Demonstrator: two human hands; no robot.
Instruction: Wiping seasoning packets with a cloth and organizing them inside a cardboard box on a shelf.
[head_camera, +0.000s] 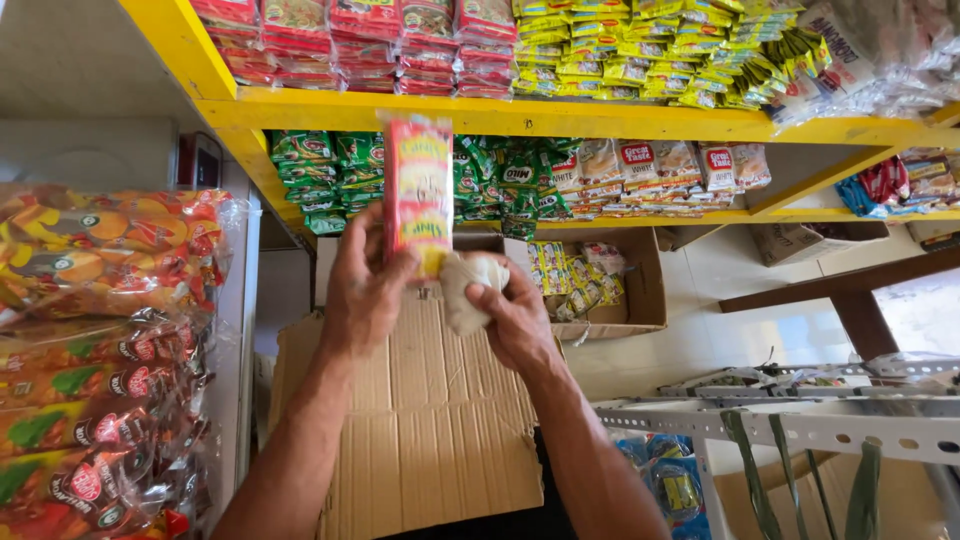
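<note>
The left hand (362, 290) grips one red-and-yellow packet (419, 190) by its lower end, fingers closed around it, holding it upright in front of the yellow shelf (520, 118) and above a flattened cardboard sheet (430, 420). The right hand (515, 315) is clenched on one off-white cloth (470, 285), pressed against the packet's bottom corner. The packet looks light and thin, a soft glossy wrapper that would crinkle and could slip; its contents may crush, so a hold across the lower half with flat fingers seems safest, not a pinch at the sealed edge. The cloth is limp and will bunch wherever it is taken. Counted: one packet in hand, one cloth, two hands. Above the shelf edge lie five stacks of red packs (360, 40) and many yellow ones (640, 50), too many to count. Below it hang green sachets (320, 175) in bunches. An open box (640, 290) on the floor holds a small heap of yellow sachets. At the left edge stand wrapped bundles (100, 340), about five rows.
</note>
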